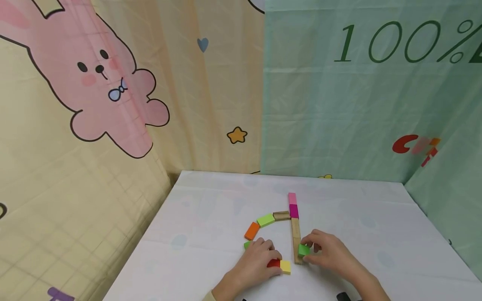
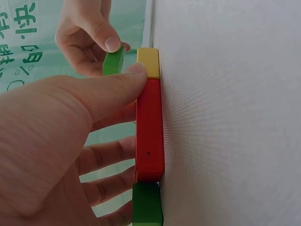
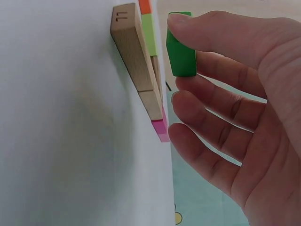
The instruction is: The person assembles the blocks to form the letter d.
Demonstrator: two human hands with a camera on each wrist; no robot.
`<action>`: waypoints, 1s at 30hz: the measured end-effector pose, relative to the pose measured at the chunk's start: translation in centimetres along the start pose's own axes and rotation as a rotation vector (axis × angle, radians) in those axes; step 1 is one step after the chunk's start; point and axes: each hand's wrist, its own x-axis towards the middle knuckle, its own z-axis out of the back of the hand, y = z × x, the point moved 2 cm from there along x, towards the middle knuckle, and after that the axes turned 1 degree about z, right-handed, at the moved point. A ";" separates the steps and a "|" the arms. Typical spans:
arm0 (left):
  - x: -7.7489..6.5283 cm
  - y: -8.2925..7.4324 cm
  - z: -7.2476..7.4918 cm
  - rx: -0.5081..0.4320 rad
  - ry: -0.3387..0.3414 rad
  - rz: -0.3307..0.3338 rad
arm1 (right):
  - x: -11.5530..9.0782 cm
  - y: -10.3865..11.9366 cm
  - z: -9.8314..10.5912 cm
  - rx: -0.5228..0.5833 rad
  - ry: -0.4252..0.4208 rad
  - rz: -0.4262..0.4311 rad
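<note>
Near the table's front, my left hand (image 1: 257, 261) holds a red block (image 2: 149, 127) between thumb and fingers, its thumb tip at the seam with a yellow block (image 1: 285, 267). A dark green block (image 2: 146, 202) lies at the red block's other end, partly covered by this hand in the head view. My right hand (image 1: 329, 253) pinches a small green block (image 3: 182, 52) between thumb and fingers. That block is off the table, beside the near end of a straight row of wooden blocks (image 1: 296, 234).
Beyond the wooden row lie a magenta block (image 1: 293, 211) and a pink block (image 1: 292, 198). Curving left from the row are a wooden block (image 1: 281, 216), a lime block (image 1: 265, 220) and an orange block (image 1: 252, 230). Curtains hang around the white table (image 1: 211, 200).
</note>
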 end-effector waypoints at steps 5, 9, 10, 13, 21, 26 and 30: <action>0.1 0.0 0.0 0.001 -0.001 0.002 | 0.0 0.4 -0.3 -0.010 0.029 0.024; 0.1 -0.1 0.0 0.008 -0.005 -0.002 | -0.1 0.5 -0.4 -0.013 0.044 0.035; 0.1 -0.1 0.0 0.010 -0.004 -0.003 | -0.1 0.6 -0.5 -0.011 0.053 0.036; 0.0 -0.1 0.0 0.011 -0.002 -0.005 | -0.2 0.7 -0.6 -0.005 0.082 0.046; 0.0 0.1 0.0 0.008 0.002 0.007 | -0.3 1.1 -0.9 0.025 0.108 0.123; -0.1 0.1 0.0 0.016 -0.012 -0.014 | -0.4 1.2 -1.2 0.006 0.131 0.130; -0.1 0.0 0.0 0.019 -0.022 -0.029 | -0.5 1.2 -1.3 -0.011 0.145 0.145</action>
